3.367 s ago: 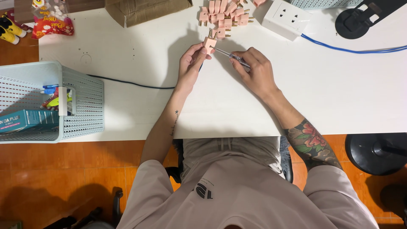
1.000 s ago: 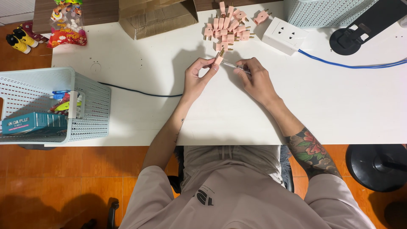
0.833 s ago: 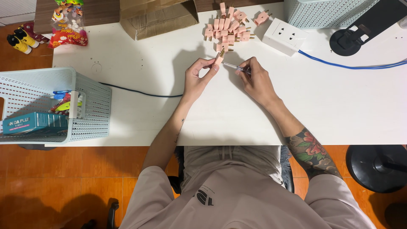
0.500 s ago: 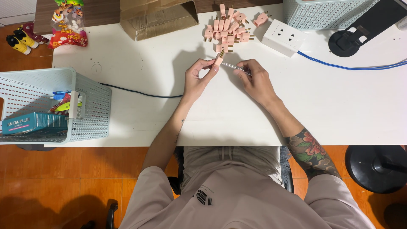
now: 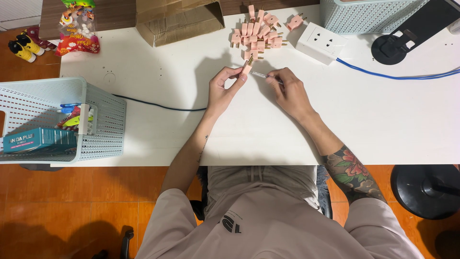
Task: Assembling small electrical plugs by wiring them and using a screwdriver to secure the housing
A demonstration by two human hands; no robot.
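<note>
A white counter (image 5: 143,81) stands over an orange tiled floor, seen from above, and the person sits at its near edge. The left hand (image 5: 223,91) is raised a little over the counter, and its fingers (image 5: 239,79) are closed narrow on a small pink plug (image 5: 247,67), which they hold by its body between thumb and forefinger. The plug is near the middle of the counter, just below a pile of plugs (image 5: 258,31) of the same pink colour with brass pins. The right hand (image 5: 290,91) is just beside the left one. Its fingers (image 5: 275,79) are pinched tight on a thin metal tool (image 5: 261,75), like a small screwdriver, and the tip of the tool touches the plug.

Behind the hands lies a white socket block (image 5: 321,43) with a blue cable (image 5: 393,76) going to the right. A black cable (image 5: 158,105) runs on the counter to the left hand side. At the left edge there is a pale basket (image 5: 103,120) with pens and a teal box inside. At the far edge stand a cardboard box (image 5: 179,21) and a second basket (image 5: 369,14).
</note>
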